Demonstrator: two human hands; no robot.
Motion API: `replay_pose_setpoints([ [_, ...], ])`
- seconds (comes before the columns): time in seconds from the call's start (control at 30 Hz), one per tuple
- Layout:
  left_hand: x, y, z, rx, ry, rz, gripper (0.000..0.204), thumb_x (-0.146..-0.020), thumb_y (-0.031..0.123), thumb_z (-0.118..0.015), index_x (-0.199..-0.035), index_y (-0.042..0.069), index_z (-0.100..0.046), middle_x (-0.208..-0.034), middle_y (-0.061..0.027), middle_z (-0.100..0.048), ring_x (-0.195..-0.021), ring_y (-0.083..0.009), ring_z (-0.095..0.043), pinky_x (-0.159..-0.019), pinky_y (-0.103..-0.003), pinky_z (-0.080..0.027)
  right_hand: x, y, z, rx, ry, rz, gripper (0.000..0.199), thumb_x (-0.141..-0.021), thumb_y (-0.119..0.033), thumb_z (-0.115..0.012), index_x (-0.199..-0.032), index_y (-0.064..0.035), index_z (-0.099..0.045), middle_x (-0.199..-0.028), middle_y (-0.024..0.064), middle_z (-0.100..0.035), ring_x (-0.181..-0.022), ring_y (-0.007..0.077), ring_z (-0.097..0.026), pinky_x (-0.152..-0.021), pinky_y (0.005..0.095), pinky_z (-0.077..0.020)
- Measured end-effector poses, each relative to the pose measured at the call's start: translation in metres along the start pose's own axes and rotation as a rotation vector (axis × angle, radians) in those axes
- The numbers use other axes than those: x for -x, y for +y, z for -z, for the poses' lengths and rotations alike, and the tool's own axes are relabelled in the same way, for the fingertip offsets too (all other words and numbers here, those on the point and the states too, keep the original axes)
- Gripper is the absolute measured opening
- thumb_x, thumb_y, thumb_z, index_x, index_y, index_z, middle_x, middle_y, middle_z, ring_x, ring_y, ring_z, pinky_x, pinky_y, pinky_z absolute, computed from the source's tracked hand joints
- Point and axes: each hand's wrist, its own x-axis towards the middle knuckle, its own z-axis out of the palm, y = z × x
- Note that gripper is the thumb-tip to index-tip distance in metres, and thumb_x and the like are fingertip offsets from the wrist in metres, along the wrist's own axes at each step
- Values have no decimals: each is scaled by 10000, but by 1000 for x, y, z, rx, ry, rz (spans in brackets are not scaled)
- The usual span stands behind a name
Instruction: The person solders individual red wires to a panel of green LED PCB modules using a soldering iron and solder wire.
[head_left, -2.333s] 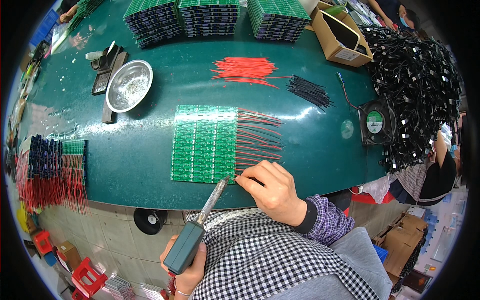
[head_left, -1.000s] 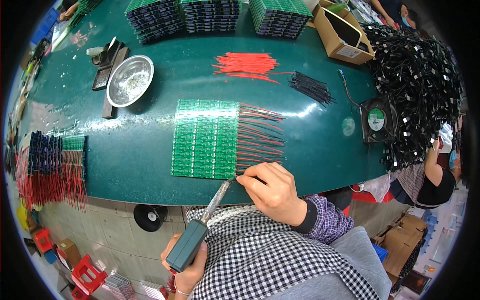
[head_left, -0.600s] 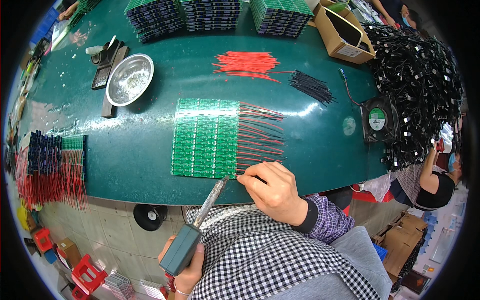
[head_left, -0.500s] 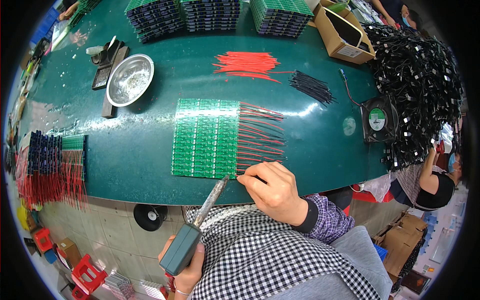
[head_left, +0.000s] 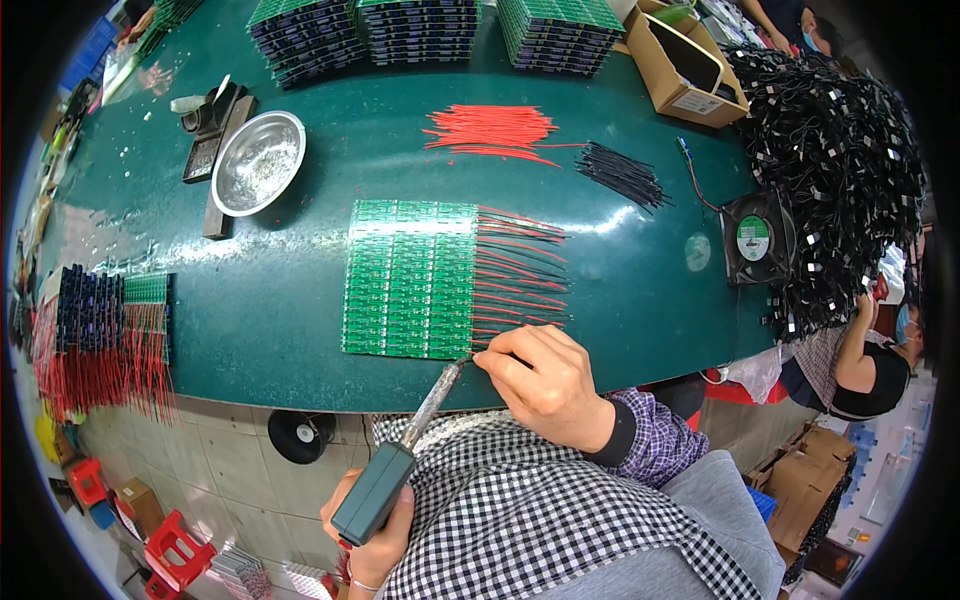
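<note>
My left hand (head_left: pixel 372 530) is wrapped round the grey-green handle of a soldering iron (head_left: pixel 400 450). The iron slants up to the right, and its tip is at the lower right corner of a green circuit board panel (head_left: pixel 410 280). Right beside the tip, my right hand (head_left: pixel 545 385) pinches a thin wire at the panel's edge; the fingers hide most of it. Red and black wires (head_left: pixel 520 265) stick out in a row from the panel's right side, above my right hand.
Loose red wires (head_left: pixel 490 130) and black wires (head_left: pixel 622 175) lie beyond the panel. A metal bowl (head_left: pixel 258 163) stands left, wired boards (head_left: pixel 110 330) at the far left, board stacks (head_left: pixel 420 30) behind. A fan (head_left: pixel 758 238), a cardboard box (head_left: pixel 690 75) and heaped black cables (head_left: pixel 840 170) are right.
The soldering iron's tip has shifted slightly right and down, from the panel's lower edge to its corner by my right fingertips. My left hand moved a little with it; my right hand stays nearly still.
</note>
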Motion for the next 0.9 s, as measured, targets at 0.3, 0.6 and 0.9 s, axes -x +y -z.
replay_pose_setpoints([
  [0.3,8,-17,0,11,-2,17,182,-698,-3,-760,-857,-48,-683,-767,-136,-644,-615,-242,-626,-545,-331,-474,0,2,-2,-9,8,-6,165,-714,24,-731,-871,-12,-693,-813,60,-633,-702,200,-637,-621,329,-479],
  [0.6,6,-14,-3,94,69,59,183,-703,6,-766,-856,-45,-680,-751,-112,-617,-624,-216,-599,-554,-320,-458,0,2,-1,2,18,-5,188,-690,34,-757,-863,-16,-705,-806,53,-646,-677,200,-637,-593,329,-471],
  [0.9,-34,-2,-2,236,282,104,306,-720,21,-815,-994,-46,-697,-893,-98,-697,-754,-183,-653,-686,-305,-528,2,-1,4,3,-22,-7,154,-757,9,-679,-907,-25,-692,-841,53,-617,-727,202,-622,-636,329,-464],
])
